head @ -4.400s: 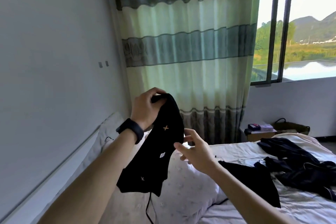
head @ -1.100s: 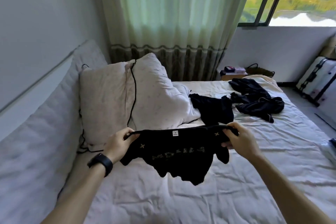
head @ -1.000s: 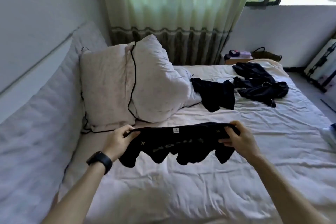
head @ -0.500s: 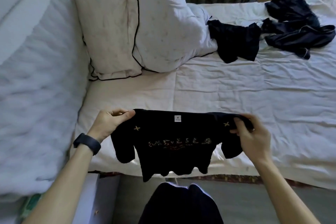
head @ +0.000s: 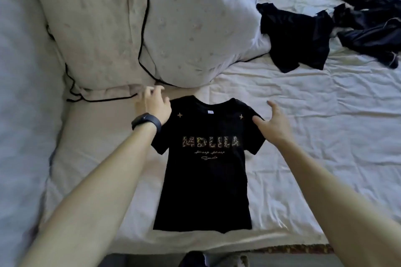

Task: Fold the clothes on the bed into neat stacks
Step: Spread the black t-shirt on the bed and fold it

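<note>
T-shirt (head: 206, 180) flat, print up: lay-out step. Left hand (head: 155, 105) fingers loose, empty, beside shoulder; right hand (head: 274, 121) fingers splayed, empty, at sleeve. Next, likely: pinch sleeves, fold inward.

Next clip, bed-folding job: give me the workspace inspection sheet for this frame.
Surface: bed sheet, white, wrinkled.
Job's things: black T-shirt spread flat, print up; crumpled dark clothes unfolded at the far right.
Clutter: nothing seen.
Grips: left hand open at one shoulder of the shirt, wristband on it; right hand open by the other sleeve; neither holds anything.
Cables: nothing seen.
Surroundings: pillows with black piping at the head of the bed.
</note>
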{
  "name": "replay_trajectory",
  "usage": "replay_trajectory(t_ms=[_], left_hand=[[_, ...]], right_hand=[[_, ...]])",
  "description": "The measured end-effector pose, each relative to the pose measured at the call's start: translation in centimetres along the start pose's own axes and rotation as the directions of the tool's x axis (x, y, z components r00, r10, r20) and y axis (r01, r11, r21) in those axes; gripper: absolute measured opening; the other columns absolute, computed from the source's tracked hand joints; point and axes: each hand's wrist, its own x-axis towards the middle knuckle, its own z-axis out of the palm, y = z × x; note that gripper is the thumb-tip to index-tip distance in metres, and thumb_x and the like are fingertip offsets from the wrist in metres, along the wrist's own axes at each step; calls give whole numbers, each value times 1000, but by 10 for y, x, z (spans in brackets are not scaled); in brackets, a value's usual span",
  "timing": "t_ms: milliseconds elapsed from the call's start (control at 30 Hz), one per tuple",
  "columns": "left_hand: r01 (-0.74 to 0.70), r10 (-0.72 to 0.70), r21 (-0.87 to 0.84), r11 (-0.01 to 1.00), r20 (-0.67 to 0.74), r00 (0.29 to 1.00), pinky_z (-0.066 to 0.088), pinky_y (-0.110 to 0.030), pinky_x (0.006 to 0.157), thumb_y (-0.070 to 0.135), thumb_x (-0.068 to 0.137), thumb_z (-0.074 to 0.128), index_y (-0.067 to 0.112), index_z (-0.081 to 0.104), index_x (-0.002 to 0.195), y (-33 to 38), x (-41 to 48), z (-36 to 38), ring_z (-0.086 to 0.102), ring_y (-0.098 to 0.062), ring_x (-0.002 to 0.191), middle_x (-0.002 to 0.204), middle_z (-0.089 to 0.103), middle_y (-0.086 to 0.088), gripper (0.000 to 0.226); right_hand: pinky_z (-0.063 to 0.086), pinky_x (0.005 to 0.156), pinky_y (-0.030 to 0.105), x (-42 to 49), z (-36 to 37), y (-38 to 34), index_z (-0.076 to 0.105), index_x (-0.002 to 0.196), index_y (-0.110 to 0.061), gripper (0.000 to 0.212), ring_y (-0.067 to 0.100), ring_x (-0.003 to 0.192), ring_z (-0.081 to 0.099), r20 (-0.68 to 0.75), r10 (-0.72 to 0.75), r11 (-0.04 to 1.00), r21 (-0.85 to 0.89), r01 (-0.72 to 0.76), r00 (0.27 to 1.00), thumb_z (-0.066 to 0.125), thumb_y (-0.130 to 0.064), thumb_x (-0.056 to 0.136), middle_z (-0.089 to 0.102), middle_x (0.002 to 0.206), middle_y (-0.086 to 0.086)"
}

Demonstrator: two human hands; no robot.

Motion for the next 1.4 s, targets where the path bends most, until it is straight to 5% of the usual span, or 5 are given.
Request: replay_trajectory(t_ms=[367,500,900,1133,1400], left_hand=[[652,-634,47,757,290,717,43,-50,103,44,95,60,20,32,149,-139,-239,148,41,-34,134,148,40,-11,66],[597,-564,3,802,332,756,53,-39,77,46,97,58,13,54,116,-170,-270,160,64,-30,99,107,65,-4,39],[522,-485,-353,777,193,853,38,-23,57,35,105,48,11,60,90,-153,-343,149,56,-13,71,79,60,2,31],[663,-594,-144,734,336,731,43,-35,78,32,107,43,6,63,120,-160,-415,182,60,-35,108,115,66,-11,35],[644,-571,-59,763,405,714,41,-29,60,32,103,54,17,53,104,-174,-412,197,56,-17,78,92,59,3,14]], right_hand=[[44,83,32,-135,134,190,41,146,-9,70,31,123,58,395,489,871,-166,-463,778,70,-44,93,56,137,12],[43,64,31,-150,149,223,53,90,-16,39,20,82,62,351,446,893,-113,-436,824,70,-50,91,60,85,-2],[57,62,22,-206,98,277,70,83,-21,24,13,76,73,176,299,796,497,-346,938,71,-43,94,75,80,-1],[57,77,42,-237,100,337,67,87,-29,11,22,84,71,220,331,916,158,-368,918,74,-36,92,73,84,-4],[52,81,38,-231,131,328,58,110,-23,37,15,93,62,292,368,903,116,-414,883,72,-50,90,64,102,-8]])
